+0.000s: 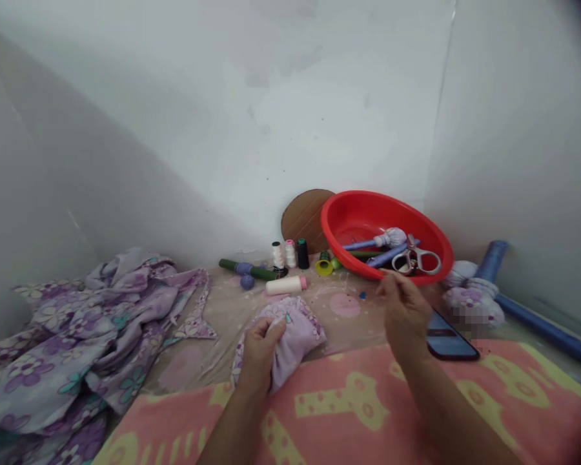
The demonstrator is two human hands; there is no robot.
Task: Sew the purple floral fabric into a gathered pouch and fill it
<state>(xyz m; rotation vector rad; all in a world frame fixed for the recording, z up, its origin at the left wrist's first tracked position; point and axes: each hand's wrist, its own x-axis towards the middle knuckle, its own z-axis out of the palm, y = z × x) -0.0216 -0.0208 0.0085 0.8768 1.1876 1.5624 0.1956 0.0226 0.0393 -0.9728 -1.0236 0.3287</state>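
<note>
My left hand (260,349) pinches a gathered piece of lilac floral cloth (297,349) between thumb and fingers, low in the middle of the head view. The cloth is puckered into folds where the thumb presses. To the right, my right hand (405,313) is raised in front of the red basin (443,248), fingers pinched together. Anything fine between those fingertips is too small to make out. A white spool of thread (283,286) lies on its side just beyond the cloth.
Floral cloth is heaped in a pile (62,361) at left. Several thread spools (290,255) stand near the wall beside a cardboard disc (303,223). Scissors (420,259) rest in the basin. A phone (452,341) lies by my right wrist; a pink-yellow blanket (339,403) covers the front.
</note>
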